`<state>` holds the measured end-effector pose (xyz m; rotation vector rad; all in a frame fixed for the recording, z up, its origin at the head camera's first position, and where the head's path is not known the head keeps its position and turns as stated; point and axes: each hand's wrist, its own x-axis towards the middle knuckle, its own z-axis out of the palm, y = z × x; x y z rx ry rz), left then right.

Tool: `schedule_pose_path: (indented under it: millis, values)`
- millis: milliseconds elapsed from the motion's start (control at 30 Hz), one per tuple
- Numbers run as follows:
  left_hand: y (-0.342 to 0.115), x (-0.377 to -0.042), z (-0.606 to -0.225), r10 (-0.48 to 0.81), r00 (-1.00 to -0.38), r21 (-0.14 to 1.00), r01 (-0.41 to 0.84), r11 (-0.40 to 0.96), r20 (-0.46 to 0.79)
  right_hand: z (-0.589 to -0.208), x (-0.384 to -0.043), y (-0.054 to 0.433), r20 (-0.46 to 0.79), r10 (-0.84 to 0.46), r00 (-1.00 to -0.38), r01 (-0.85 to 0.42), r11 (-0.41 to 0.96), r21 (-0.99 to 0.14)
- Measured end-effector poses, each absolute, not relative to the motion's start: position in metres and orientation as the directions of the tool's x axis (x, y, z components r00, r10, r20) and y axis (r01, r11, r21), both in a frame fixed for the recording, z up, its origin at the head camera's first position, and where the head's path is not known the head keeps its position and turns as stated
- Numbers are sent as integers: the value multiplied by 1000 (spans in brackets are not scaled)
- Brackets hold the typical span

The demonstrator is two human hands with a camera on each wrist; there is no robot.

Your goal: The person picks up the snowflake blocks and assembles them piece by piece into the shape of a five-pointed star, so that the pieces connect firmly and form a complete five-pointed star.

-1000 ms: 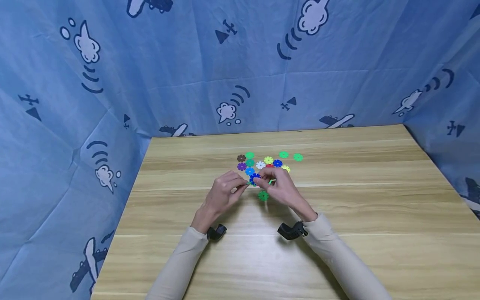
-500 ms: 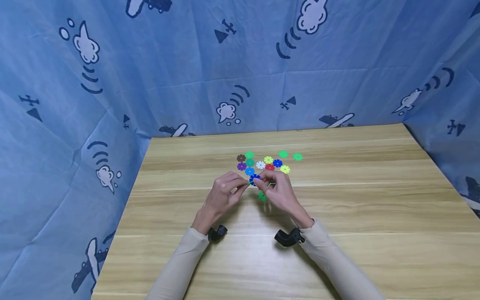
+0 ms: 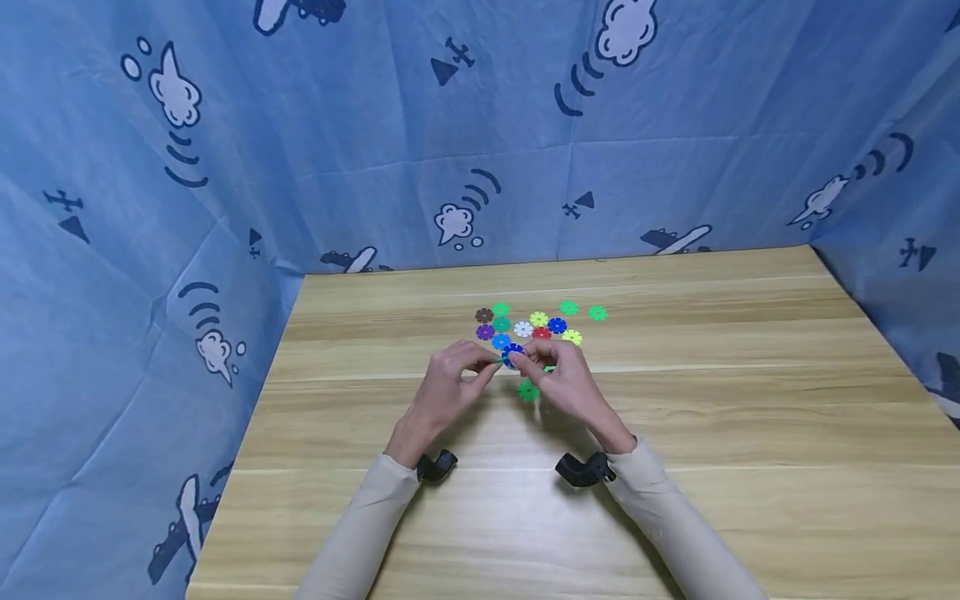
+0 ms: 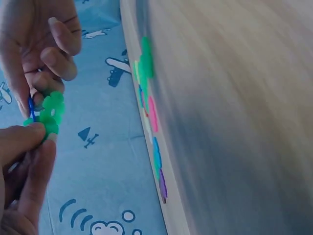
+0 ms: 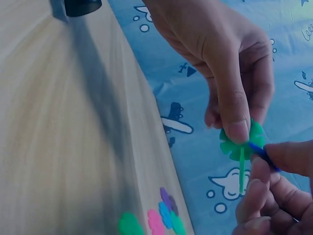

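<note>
My left hand [image 3: 450,383] pinches a green notched plastic disc [image 5: 229,147] between thumb and finger. A second green disc, seen edge-on in the right wrist view, joins it at an angle. My right hand [image 3: 564,379] pinches a blue notched disc [image 3: 513,357] by its rim. The blue disc's edge meets the green one, right at the left fingertips. In the left wrist view the blue disc [image 4: 32,107] stands edge-on beside the green pieces [image 4: 52,111]. Both hands are held up over the table, and fingers cover part of each disc.
Several loose discs lie behind the hands on the wooden table [image 3: 690,358], among them brown [image 3: 484,315], purple [image 3: 485,332], white [image 3: 523,329] and red [image 3: 542,333] ones. A green disc [image 3: 528,390] lies nearer, below the hands. Blue patterned cloth [image 3: 510,108] hangs behind the table.
Both hands keep nearly the same place and grip. The right wrist shifted slightly left and then back to the right.
</note>
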<state>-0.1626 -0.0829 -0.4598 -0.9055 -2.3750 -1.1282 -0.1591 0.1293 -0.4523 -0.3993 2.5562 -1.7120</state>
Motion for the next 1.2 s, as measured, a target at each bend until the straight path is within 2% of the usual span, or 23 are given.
schedule_pose_path:
  millis: [133, 267, 533, 900, 1200]
  values:
    - [-88, -165, -458, 335, -784, 617, 620, 485, 523, -452, -162, 133, 110, -237, -965, -191, 355, -915]
    - [-101, -170, -457, 219, -854, 686, 512, 516, 472, -456, -165, 138, 97, -221, -970, -177, 376, -909]
    - [-126, -182, -462, 57, -967, 837, 244, 490, 248, -471, -174, 156, 118, -183, -976, -199, 530, -824]
    - [-134, -186, -472, 5, -999, 822, 46, 567, 52, -484, -181, 168, 100, -138, -985, -161, 566, -808]
    - [-137, -187, -478, -27, -998, 786, 24, 617, 52, -490, -181, 168, 94, -134, -986, -159, 633, -757]
